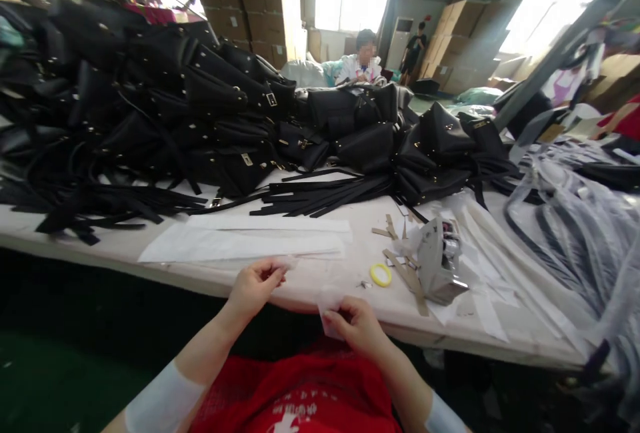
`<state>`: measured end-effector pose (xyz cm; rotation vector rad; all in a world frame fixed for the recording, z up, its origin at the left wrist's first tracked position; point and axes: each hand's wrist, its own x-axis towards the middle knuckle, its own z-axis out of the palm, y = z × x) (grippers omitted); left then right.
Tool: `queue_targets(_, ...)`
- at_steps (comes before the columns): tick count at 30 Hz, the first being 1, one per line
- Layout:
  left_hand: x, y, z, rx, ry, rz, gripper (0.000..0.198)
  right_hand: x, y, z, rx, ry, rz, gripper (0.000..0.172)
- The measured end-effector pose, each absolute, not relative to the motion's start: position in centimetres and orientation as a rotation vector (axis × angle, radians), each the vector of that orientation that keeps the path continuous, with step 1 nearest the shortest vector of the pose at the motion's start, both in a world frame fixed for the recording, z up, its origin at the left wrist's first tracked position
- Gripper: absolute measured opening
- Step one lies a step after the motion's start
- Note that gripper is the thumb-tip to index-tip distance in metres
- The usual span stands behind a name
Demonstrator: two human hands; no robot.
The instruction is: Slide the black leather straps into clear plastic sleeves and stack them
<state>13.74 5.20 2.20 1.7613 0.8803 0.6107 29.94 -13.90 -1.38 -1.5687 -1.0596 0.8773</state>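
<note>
Pale tabletop (365, 249) under black bags (365, 148), straps (325, 194) and metal device (435, 266); left fingers (270, 273) closed, right fingers (346, 319) round translucent sheet (329, 299).

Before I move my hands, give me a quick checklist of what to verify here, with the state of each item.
1. Right hand gripping the thin translucent piece: ok.
2. Left hand holding something: cannot tell; its fingertips are pinched together.
3. Long white strips lying on the table: ok.
4. Yellow ring apart from both hands: ok.
5. Area around the grey metal device free of scraps: not ok; brown strips lie beside it.
</note>
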Motion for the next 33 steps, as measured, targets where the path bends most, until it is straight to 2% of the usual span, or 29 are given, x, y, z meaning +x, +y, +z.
queue_targets(5,6.2,1.5,4.8,1.483,1.019,0.732,0.027,27.2,-11.1,0.1,-1.405,-1.323,1.015,0.020)
queue_targets(8,1.9,-1.2,7.2,1.357,0.951,0.787,0.026,25.1,-8.8,1.1,-1.343,-1.476,1.066,0.020)
queue_targets(14,-5.4,-3.6,9.7,1.464,0.548,0.389,0.017,20.9,-3.3,3.4,-1.223,-1.841,0.965,0.021)
queue_targets(19,-8.4,-1.5,6.5,1.401,0.788,0.590,0.020,17.3,0.5,3.8,-1.189,-2.144,0.777,0.021)
queue_targets(26,-9.5,1.7,2.6,1.475,0.976,0.837,0.026,13.0,2.3,1.7,-1.075,-2.460,0.586,0.022)
queue_targets(29,-9.6,3.1,0.7,1.413,0.992,0.801,0.031,11.7,3.7,0.5,-1.029,-2.587,0.600,0.021)
queue_targets(33,-11.1,4.1,-1.7,1.234,1.289,0.971,0.042,10.6,9.5,0.7,-1.060,-2.659,0.802,0.019)
